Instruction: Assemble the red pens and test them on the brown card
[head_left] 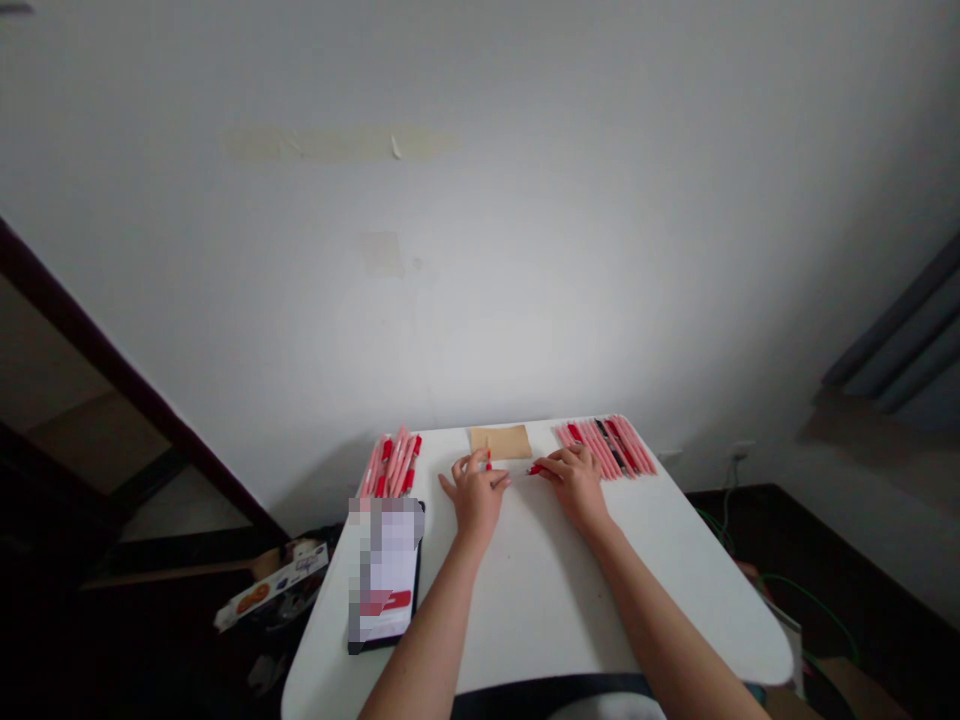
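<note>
Over the middle of the white table (540, 590), both my hands are close together. My left hand (477, 498) has its thumb and a finger pinched at the clear end of a pen (519, 469), with its other fingers spread. A thin red and orange piece (488, 460) shows by its fingertips; whether it is held or lying there I cannot tell. My right hand (574, 488) has its fingers closed on the pen's red end. A brown paper piece (510, 441) lies just beyond the hands.
A row of pink, red and black pens (619, 448) lies at the back right. More pink and red pens (391, 465) form a pile at the back left. A phone (390, 575) lies at the left edge. The wall (480, 300) stands behind the table.
</note>
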